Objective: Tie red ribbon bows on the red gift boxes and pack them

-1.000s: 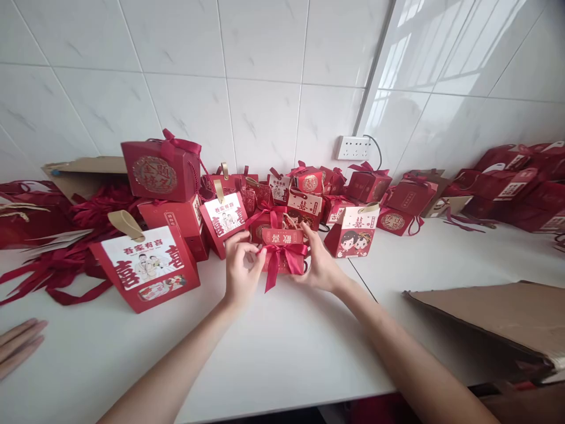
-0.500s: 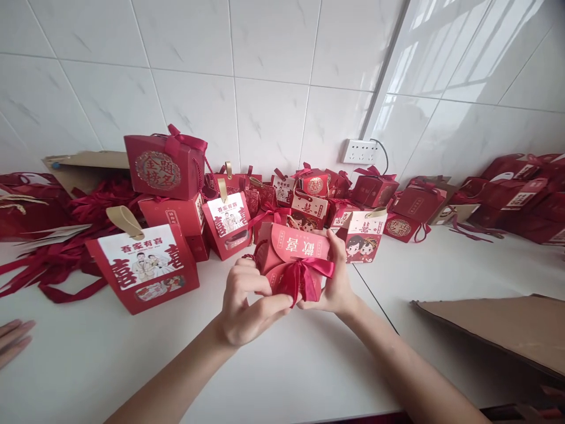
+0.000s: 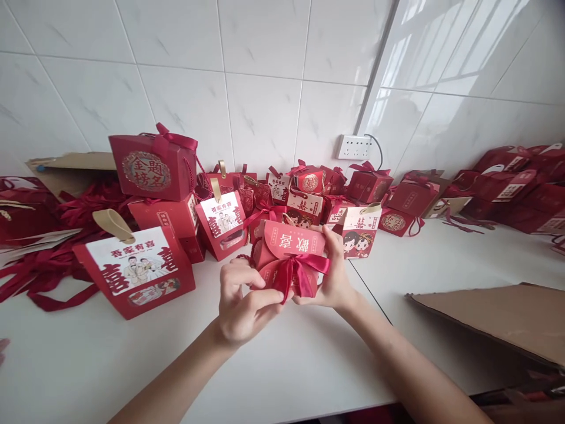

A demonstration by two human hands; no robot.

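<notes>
A small red gift box [image 3: 295, 242] with pale lettering is held above the white table, a dark red ribbon bow [image 3: 293, 275] across its front. My left hand [image 3: 245, 297] pinches the bow's left side between thumb and fingers, its knuckles against the box. Around the right side of the box, my right hand [image 3: 331, 271] is closed, with the thumb up along the edge and fingers underneath. Left of my hands stands a larger red box [image 3: 139, 268] with a white panel and a gold loop.
Many red boxes, such as a dark red one [image 3: 152, 168] stacked on another, line the tiled wall. Loose red ribbons [image 3: 48, 265] lie at the left. Brown cardboard [image 3: 494, 312] is at the right. Another person's fingertips [image 3: 3, 348] show at the left edge.
The view has shifted slightly, so the scene sits further left. The other person's hand has mostly left the frame. Both my hands keep their hold on the box and bow.
</notes>
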